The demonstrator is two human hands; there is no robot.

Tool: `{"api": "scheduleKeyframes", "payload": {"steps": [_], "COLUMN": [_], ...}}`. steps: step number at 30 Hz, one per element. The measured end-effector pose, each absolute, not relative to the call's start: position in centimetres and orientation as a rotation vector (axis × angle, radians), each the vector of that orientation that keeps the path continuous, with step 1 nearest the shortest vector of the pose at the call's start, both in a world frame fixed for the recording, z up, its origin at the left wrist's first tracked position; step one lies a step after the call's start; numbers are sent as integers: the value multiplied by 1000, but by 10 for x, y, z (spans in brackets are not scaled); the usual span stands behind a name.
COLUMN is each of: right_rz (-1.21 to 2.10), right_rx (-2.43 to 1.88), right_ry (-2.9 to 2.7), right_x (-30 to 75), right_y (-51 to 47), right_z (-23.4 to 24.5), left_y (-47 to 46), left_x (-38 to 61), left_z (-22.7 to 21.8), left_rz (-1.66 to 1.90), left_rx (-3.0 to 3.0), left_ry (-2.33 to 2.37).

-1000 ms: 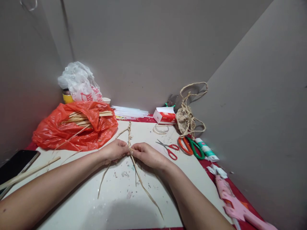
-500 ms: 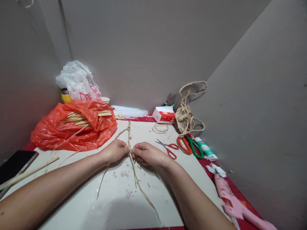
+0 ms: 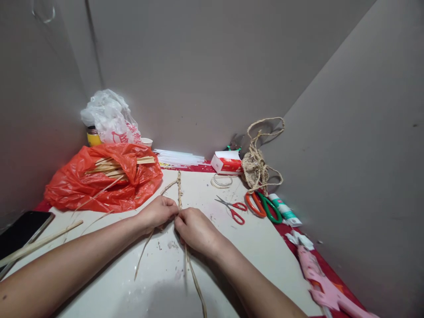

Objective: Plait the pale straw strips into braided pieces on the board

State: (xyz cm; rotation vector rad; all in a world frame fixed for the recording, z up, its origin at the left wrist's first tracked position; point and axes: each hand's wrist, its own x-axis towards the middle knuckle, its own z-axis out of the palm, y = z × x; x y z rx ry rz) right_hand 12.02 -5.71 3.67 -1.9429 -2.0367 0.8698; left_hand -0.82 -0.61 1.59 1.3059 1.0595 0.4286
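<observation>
A thin braid of pale straw strips [image 3: 179, 187] lies on the white board [image 3: 251, 247], running away from me toward the back. My left hand [image 3: 158, 213] and my right hand [image 3: 194, 229] meet at its near end, both pinched shut on the strips. Loose strip ends [image 3: 195, 282] trail from under my right hand toward the front edge, and another strand [image 3: 142, 256] runs down-left below my left hand.
A red plastic bag of wooden sticks [image 3: 106, 179] lies back left, with a white bag [image 3: 111, 117] behind. Small red scissors [image 3: 233, 208], orange-green scissors [image 3: 263, 205], a twine tangle [image 3: 256, 165], a red-white box [image 3: 227, 162], a glue tube [image 3: 285, 210], a pink glue gun [image 3: 327, 287] and a phone [image 3: 20, 229] surround the board.
My right hand has slid left and nearer to me, closing against my left hand. The loose strip ends have swung from the right toward the middle.
</observation>
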Motion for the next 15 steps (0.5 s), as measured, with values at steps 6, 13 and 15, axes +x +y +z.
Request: {"api": "scheduleKeyframes", "payload": {"steps": [6,13,15], "right_rz": [562,946,965], "right_rx": [-1961,-1609,-1694], "right_ry": [-2245,-2186,-1850], "right_x": [111,134,145], "right_y": [-68,-70,-58], "right_z": [41,59,53], "left_y": [-6,-2,-1], "left_x": [-10,-15,-17], "left_z": [19,19,19], "left_rz": [429,442,439], "left_rx": [1247,1178,1158], "left_ry": [1008,913,867]}}
